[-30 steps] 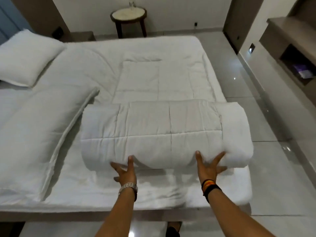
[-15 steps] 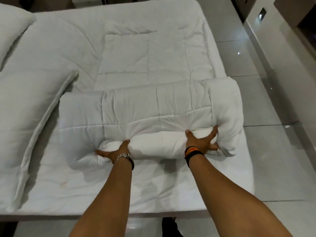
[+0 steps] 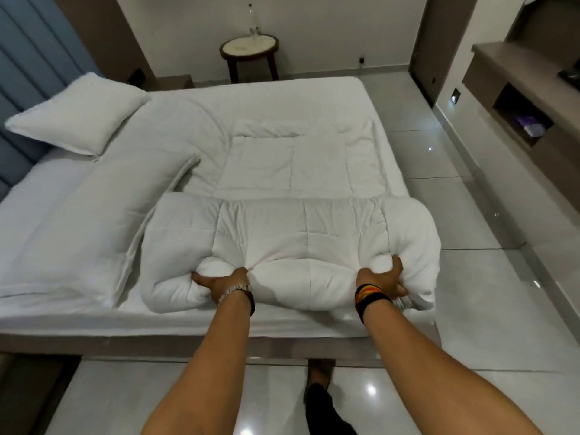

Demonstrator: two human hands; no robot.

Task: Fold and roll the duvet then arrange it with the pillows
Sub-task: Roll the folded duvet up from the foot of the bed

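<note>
Both hands, left hand (image 3: 219,282) and right hand (image 3: 381,277), are now gripping handfuls of the duvet (image 3: 292,246) roll's near edge, no longer pressing flat, tightening it for further rolling.

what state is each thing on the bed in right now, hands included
duvet: partly rolled, far part flat on the bed
left hand: gripping the roll's near edge
right hand: gripping the roll's near edge
small pillow: lying by the headboard
long pillow: lying flat beside the roll

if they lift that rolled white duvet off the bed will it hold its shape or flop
The rolled white quilted duvet probably sags: it dents deeply where the left hand and right hand squeeze it. Likely light but bulky. Its unrolled tail may loosen it.
</note>
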